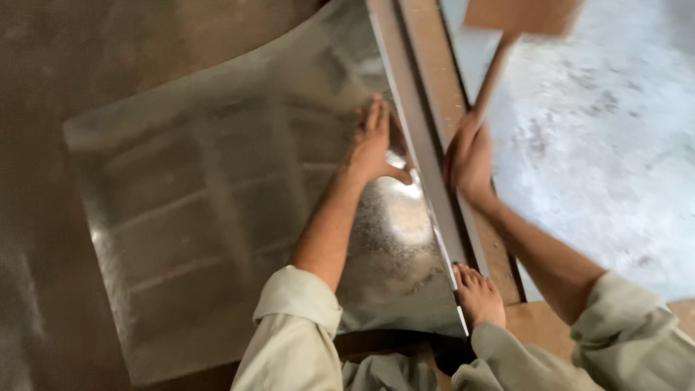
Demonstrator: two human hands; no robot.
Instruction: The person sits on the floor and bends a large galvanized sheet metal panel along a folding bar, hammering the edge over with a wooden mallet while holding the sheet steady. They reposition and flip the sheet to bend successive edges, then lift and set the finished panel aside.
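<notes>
A large shiny galvanised metal sheet [217,210] lies on the floor, its right edge bent up along a long angle-iron bar [420,137]. My left hand [376,141] presses flat on the sheet beside that bar, fingers spread. My right hand [469,156] grips the handle of a wooden mallet [517,22], raised and blurred above the bar. My bare foot [478,293] rests on the near end of the bar, next to the folded edge.
A wooden beam [449,94] runs alongside the bar. To the right lies pale, speckled concrete floor [608,159]. Brown floor [87,65] surrounds the sheet on the left and far side. My pale sleeves fill the bottom edge.
</notes>
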